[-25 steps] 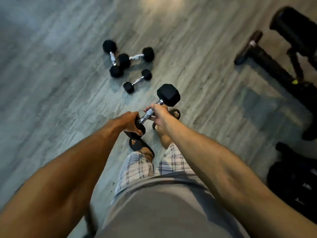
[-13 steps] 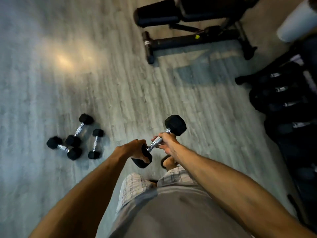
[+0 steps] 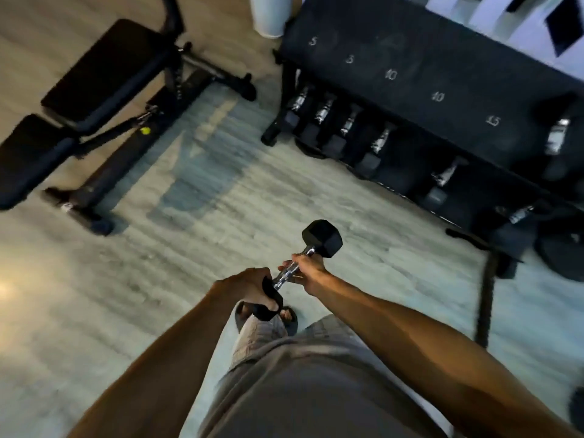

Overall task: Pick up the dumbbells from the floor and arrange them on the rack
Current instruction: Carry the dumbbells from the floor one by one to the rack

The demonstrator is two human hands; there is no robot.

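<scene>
I hold one black hex dumbbell (image 3: pixel 322 238) with a chrome handle in front of my waist, tilted up to the right. My left hand (image 3: pixel 249 287) grips its near black head. My right hand (image 3: pixel 308 267) grips the chrome handle just below the far head. The black dumbbell rack (image 3: pixel 420 80) stands at the upper right, its top shelf marked with weight numbers. Several dumbbells (image 3: pixel 347 124) sit in a row on its lower shelf. The dumbbells left on the floor are out of view.
A black weight bench (image 3: pixel 104 74) with a long base bar stands at the upper left. A dark rope (image 3: pixel 485 295) lies on the floor at the right beside a black weight plate (image 3: pixel 562 257). A white column base (image 3: pixel 270 14) stands behind the rack's left end.
My view has swung right from the floor dumbbells toward the rack, which now fills the upper right. Both hands keep the same hold on the dumbbell.
</scene>
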